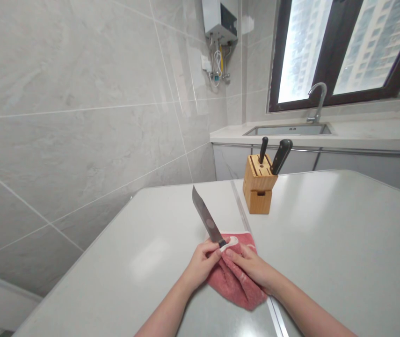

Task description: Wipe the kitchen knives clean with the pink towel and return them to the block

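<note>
The left hand grips a steel kitchen knife, blade up, over a rumpled pink terry towel pinched by the right hand, near the white table's near edge.

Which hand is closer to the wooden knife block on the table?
The right hand is nearer, just in front of the wooden knife block without touching it; the left hand is farther, off to its left.
</note>
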Demonstrator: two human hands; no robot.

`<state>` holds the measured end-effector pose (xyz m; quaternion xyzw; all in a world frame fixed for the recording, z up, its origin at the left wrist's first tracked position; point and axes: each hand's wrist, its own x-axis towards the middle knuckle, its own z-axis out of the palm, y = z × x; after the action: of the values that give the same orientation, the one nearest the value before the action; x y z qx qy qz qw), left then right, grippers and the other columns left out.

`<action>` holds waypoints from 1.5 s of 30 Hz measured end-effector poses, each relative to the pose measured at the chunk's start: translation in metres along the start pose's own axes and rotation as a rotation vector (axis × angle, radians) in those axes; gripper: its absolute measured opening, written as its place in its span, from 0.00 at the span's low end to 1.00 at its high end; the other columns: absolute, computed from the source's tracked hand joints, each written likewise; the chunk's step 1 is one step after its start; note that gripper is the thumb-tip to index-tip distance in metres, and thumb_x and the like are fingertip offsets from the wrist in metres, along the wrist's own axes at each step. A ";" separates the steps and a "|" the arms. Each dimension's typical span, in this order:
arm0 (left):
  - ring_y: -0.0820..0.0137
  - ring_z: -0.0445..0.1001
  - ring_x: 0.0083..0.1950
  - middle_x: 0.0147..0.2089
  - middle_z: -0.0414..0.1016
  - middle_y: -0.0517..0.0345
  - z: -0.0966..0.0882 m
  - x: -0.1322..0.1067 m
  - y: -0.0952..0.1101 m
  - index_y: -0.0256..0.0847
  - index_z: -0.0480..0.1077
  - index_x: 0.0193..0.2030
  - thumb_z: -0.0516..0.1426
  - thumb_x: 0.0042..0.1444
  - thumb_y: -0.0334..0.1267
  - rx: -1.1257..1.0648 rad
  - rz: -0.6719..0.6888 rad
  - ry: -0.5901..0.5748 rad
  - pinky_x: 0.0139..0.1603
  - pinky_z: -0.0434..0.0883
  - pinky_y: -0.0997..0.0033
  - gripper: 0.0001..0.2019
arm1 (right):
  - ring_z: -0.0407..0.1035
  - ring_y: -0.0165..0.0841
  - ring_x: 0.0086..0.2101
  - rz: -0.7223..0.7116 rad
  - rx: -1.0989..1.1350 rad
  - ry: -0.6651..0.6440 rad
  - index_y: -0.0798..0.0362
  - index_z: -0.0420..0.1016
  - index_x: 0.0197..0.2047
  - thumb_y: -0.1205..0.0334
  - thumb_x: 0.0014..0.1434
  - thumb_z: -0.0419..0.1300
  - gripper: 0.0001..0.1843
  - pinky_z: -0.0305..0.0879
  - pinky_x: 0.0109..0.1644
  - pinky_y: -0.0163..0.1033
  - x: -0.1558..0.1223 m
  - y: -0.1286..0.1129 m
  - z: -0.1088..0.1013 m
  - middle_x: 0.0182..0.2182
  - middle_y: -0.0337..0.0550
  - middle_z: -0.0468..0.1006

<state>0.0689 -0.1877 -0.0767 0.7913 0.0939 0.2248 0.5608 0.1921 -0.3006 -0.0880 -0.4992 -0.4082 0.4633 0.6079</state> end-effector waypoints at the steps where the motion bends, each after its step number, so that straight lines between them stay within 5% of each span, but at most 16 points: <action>1: 0.65 0.68 0.36 0.32 0.74 0.53 -0.001 0.000 -0.001 0.37 0.77 0.39 0.52 0.57 0.49 0.005 -0.002 0.000 0.46 0.64 0.65 0.19 | 0.67 0.39 0.47 -0.001 -0.007 0.002 0.51 0.69 0.50 0.50 0.55 0.57 0.22 0.60 0.54 0.48 0.000 -0.001 0.000 0.44 0.44 0.77; 11: 0.63 0.68 0.39 0.29 0.73 0.53 -0.001 -0.001 -0.009 0.36 0.78 0.37 0.54 0.55 0.50 -0.009 -0.006 0.006 0.43 0.64 0.68 0.19 | 0.66 0.41 0.48 -0.003 -0.097 0.022 0.52 0.71 0.47 0.47 0.54 0.56 0.22 0.60 0.54 0.49 0.001 0.002 -0.003 0.44 0.45 0.76; 17: 0.64 0.69 0.37 0.34 0.75 0.52 -0.002 -0.001 -0.007 0.39 0.75 0.46 0.53 0.56 0.49 -0.006 0.000 -0.002 0.44 0.64 0.67 0.19 | 0.68 0.41 0.46 0.027 -0.095 0.025 0.52 0.70 0.46 0.47 0.54 0.57 0.22 0.62 0.52 0.48 -0.002 -0.002 -0.002 0.41 0.45 0.77; 23: 0.62 0.69 0.43 0.41 0.75 0.51 -0.001 0.000 -0.005 0.39 0.73 0.48 0.53 0.57 0.48 -0.024 0.009 0.004 0.49 0.62 0.64 0.19 | 0.69 0.36 0.35 0.050 -0.127 0.031 0.52 0.70 0.45 0.47 0.53 0.58 0.22 0.66 0.40 0.42 -0.001 0.006 -0.004 0.31 0.41 0.76; 29: 0.64 0.70 0.39 0.33 0.75 0.53 0.001 0.000 -0.009 0.36 0.78 0.37 0.55 0.55 0.48 -0.067 -0.031 0.069 0.45 0.65 0.67 0.17 | 0.63 0.28 0.24 0.041 -0.149 0.031 0.51 0.68 0.47 0.47 0.52 0.59 0.23 0.60 0.27 0.33 -0.002 0.010 -0.002 0.26 0.36 0.73; 32: 0.63 0.69 0.40 0.35 0.75 0.52 0.001 0.000 -0.010 0.36 0.77 0.39 0.55 0.55 0.47 -0.068 -0.036 0.058 0.44 0.65 0.68 0.17 | 0.59 0.26 0.22 0.039 -0.158 0.044 0.51 0.68 0.47 0.48 0.52 0.59 0.22 0.57 0.25 0.32 -0.002 0.008 -0.001 0.24 0.35 0.70; 39: 0.64 0.70 0.40 0.36 0.76 0.52 0.001 0.001 -0.012 0.36 0.77 0.38 0.56 0.54 0.45 -0.079 -0.030 0.065 0.43 0.65 0.68 0.15 | 0.56 0.24 0.21 0.082 -0.193 0.039 0.53 0.69 0.45 0.47 0.52 0.58 0.22 0.52 0.23 0.31 -0.002 0.008 -0.002 0.21 0.32 0.65; 45: 0.64 0.69 0.39 0.37 0.75 0.51 0.002 0.000 -0.015 0.36 0.78 0.36 0.57 0.54 0.44 -0.091 -0.043 0.087 0.42 0.65 0.69 0.14 | 0.67 0.33 0.31 0.037 -0.213 0.024 0.52 0.67 0.48 0.48 0.53 0.58 0.23 0.63 0.34 0.37 -0.003 0.003 -0.002 0.28 0.38 0.74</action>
<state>0.0712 -0.1838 -0.0916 0.7521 0.1251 0.2511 0.5964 0.1930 -0.3033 -0.0916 -0.5737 -0.4386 0.4227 0.5476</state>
